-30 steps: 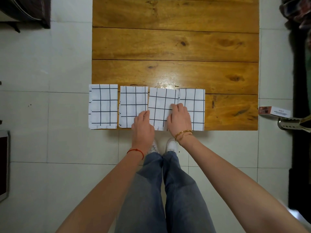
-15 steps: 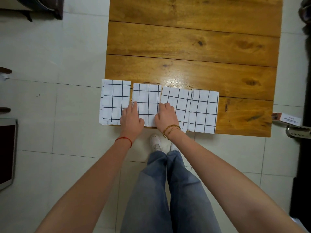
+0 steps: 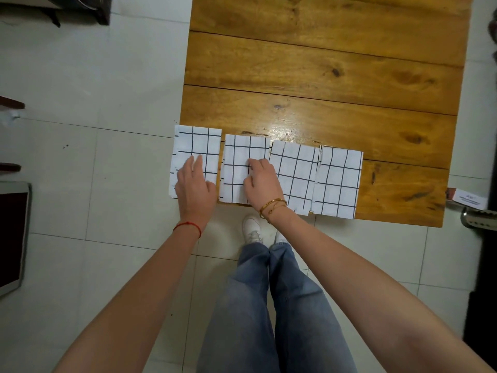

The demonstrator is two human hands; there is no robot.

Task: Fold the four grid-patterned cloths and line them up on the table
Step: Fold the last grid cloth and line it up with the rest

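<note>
Four folded white cloths with a dark grid lie side by side along the near edge of the wooden table [image 3: 322, 63]. My left hand [image 3: 195, 184] rests flat on the leftmost cloth [image 3: 199, 142], which overhangs the table's left corner. My right hand [image 3: 262, 181] lies with straight fingers on the second cloth [image 3: 242, 152]. The third cloth [image 3: 295, 170] and the fourth cloth [image 3: 338, 181] lie untouched to the right, their edges touching. Both hands hide the near parts of the cloths under them.
White floor tiles surround the table. A small box [image 3: 469, 197] and a metal object [image 3: 478, 218] sit beyond the table's right edge. A framed panel [image 3: 10, 238] leans at far left. My legs and white shoes [image 3: 251, 228] stand at the table's near edge.
Both hands have shifted leftward along the row, each by one cloth: the left onto the leftmost cloth, the right onto the second. The view has shifted too.
</note>
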